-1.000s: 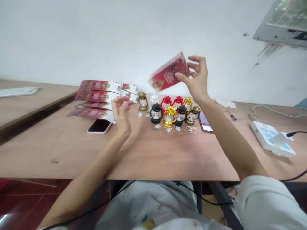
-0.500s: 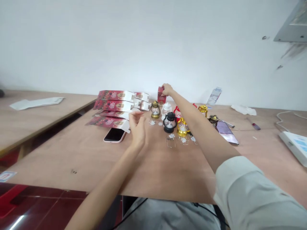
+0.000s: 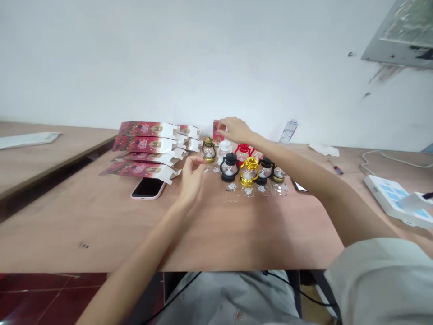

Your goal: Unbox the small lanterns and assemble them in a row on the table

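Observation:
My right hand is above the lanterns near the wall, its fingers bent and apart, with no object visible in them. Behind its fingertips a small red box stands upright, partly covered by the hand. My left hand hovers over the table, fingers loosely curled and seemingly holding nothing. Just right of it stand a bronze lantern, a white lantern and a black lantern. A gold lantern and a red lantern are farther right.
Flattened red cartons lie stacked at left, over a phone. Small clear packets lie before the lanterns. A plastic bottle leans by the wall, near a white tissue. A white power strip sits at right.
My right hand has let go of the red box and drawn back slightly right, leaving the box standing. My left hand has barely moved. The view has shifted rightward.

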A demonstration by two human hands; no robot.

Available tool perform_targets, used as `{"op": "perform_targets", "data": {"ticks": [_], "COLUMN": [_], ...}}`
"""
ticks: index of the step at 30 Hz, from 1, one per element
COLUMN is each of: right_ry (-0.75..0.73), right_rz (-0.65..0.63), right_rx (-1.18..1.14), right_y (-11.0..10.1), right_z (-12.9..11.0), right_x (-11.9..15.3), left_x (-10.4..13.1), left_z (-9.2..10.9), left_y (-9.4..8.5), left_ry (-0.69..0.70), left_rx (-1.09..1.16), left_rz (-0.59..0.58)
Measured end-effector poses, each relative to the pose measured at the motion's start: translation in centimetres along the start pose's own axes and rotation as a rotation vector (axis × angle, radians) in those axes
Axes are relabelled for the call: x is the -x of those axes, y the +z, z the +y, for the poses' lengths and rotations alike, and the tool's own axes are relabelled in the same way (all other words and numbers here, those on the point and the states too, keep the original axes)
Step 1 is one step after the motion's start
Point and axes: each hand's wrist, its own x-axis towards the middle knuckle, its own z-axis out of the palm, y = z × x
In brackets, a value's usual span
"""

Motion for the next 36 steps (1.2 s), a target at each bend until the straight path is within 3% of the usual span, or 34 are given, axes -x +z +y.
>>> {"op": "perform_targets", "data": {"ticks": [3, 6, 9, 12, 14, 16, 18, 21, 26, 29, 31, 34, 36], "right_ry": [-0.121, -0.175, -0.204, -0.209, -0.169, -0.059, 0.110, 0.262, 0.369, 0.368, 0.391, 0.481, 0.552], "right_rz": [-0.167, -0.371, -0.417, -0.308, -0.152, 0.046, 0.210, 0.251, 0.292, 0.265, 0.281, 0.372, 0.462], "right_rx": [0.063, 0.122, 0.092, -0.058, -0.205, -0.376, -0.559, -0.815, -0.930, -0.983, -1.047, -1.150, -1.179], "right_y": [-1.4, -0.9, 0.0, -0.1, -0.6, -1.0, -1.0, 0.1, 3.9, 5.7, 6.3, 6.4, 6.2], "right_z": [-2.3, -3.5, -3.5, -3.1, -3.3, -4.0, -5.2, -6.9, -7.8, -7.8, -7.7, -7.5, -7.3], "right_x": [3.8, 6.1, 6.9, 7.2, 7.9, 9.3, 11.4, 15.6, 21.4, 22.4, 22.3, 21.7, 21.5], "left_x": [0.1, 0.0, -0.2, -0.2, -0.1, 0.0, 0.3, 1.2, 3.8, 4.6, 4.4, 3.3, 2.4], "left_z": [-0.7, -1.8, -2.7, -2.9, -2.6, -2.0, -1.5, -0.9, -1.1, -1.6, -2.2, -3.4, -4.3], "left_y": [0.3, 0.5, 0.4, 0.4, 0.4, 0.5, 0.6, 0.8, 2.0, 2.5, 2.6, 2.4, 2.3], "left_ry": [-0.021, -0.078, -0.125, -0.141, -0.116, -0.066, -0.010, 0.102, 0.247, 0.261, 0.318, 0.436, 0.473], "left_rx": [-0.076, -0.175, -0.223, -0.255, -0.216, -0.104, 0.023, 0.036, -0.057, 0.028, 0.007, -0.315, -0.577], "left_rz": [-0.082, -0.160, -0.199, -0.166, -0.101, -0.072, -0.122, -0.281, -0.493, -0.666, -0.686, -0.594, -0.640]}}
